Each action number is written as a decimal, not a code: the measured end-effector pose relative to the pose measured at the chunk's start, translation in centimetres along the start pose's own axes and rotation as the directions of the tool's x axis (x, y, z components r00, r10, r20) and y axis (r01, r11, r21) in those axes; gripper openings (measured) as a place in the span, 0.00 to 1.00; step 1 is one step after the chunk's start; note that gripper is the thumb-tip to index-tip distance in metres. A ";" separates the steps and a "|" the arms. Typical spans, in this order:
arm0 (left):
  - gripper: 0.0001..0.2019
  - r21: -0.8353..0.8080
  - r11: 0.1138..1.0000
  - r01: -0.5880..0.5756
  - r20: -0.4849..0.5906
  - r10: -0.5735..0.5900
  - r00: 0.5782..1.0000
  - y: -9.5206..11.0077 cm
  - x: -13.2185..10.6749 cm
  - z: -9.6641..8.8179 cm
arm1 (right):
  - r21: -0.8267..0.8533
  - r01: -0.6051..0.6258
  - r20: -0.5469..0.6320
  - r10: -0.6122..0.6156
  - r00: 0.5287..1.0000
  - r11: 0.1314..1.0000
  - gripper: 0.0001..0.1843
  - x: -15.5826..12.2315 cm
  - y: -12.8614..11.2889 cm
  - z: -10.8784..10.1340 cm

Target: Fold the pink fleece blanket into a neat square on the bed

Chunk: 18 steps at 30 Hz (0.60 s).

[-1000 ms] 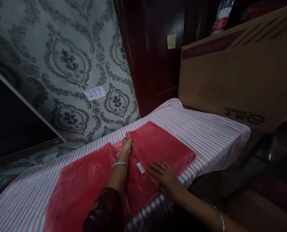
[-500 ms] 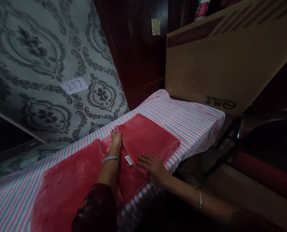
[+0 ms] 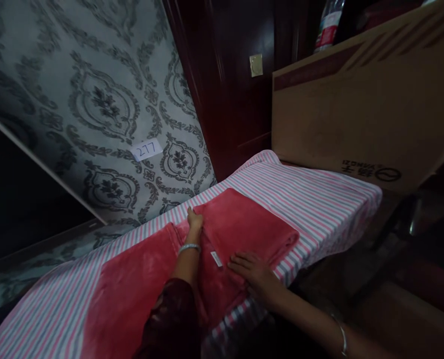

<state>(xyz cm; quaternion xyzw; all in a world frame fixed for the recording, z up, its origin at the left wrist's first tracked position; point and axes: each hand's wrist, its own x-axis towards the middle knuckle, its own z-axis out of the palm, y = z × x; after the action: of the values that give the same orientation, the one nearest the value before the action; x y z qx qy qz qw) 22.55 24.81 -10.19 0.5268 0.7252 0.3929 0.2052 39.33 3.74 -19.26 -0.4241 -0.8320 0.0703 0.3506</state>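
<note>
A red plush blanket [image 3: 132, 289] lies over the striped cloth, with one part folded into a thick square on the right. My left hand [image 3: 195, 219] is closed at the far edge of this folded part, its fingers around the fabric. Near the front edge, my right hand [image 3: 253, 274] lies on the fold with its fingers stretched out flat; its thumb is hard to make out. Between the hands a small white label [image 3: 216, 259] shows on the blanket.
Beneath the blanket a pink, grey and white striped cloth [image 3: 319, 199] covers a long surface. A large cardboard box [image 3: 356, 109] stands at the back right, with a bottle [image 3: 329, 27] behind its top edge. Patterned wallpaper [image 3: 105, 104] bearing a numbered paper [image 3: 146, 149] borders the far side.
The view has shifted, so everything appears farther right and slightly lower. Both hands keep much the same places on the blanket.
</note>
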 end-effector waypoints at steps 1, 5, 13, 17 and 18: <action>0.39 0.028 1.000 -0.001 -0.001 0.001 1.000 0.2 0.0 -0.2 | 0.002 -0.014 0.006 0.014 1.000 1.000 0.34 0.0 -0.3 -0.2; 0.38 0.135 0.984 -0.117 -0.007 0.119 0.993 1.9 -1.0 -0.7 | 0.048 -0.009 0.125 0.003 0.992 0.999 0.29 0.9 -2.0 -3.2; 0.32 0.561 0.672 -0.484 0.291 0.387 0.875 3.6 -5.1 1.9 | -0.267 -0.272 0.023 0.289 0.957 0.924 0.35 5.0 1.9 -8.5; 0.35 0.627 0.652 -0.426 0.351 0.251 0.902 1.8 -5.3 2.4 | -0.379 -0.368 0.075 0.425 0.902 0.849 0.37 3.5 5.0 -6.4; 0.36 0.635 0.650 -0.417 0.361 0.228 0.904 1.5 -5.2 2.4 | -0.382 -0.368 0.073 0.425 0.902 0.848 0.37 3.0 5.4 -5.9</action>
<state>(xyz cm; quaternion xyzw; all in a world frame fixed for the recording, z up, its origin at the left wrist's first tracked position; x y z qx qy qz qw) 27.08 21.02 -11.04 0.7307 0.6809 0.0503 0.0058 45.48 8.39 -15.56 -0.6371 -0.7493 0.0206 0.1795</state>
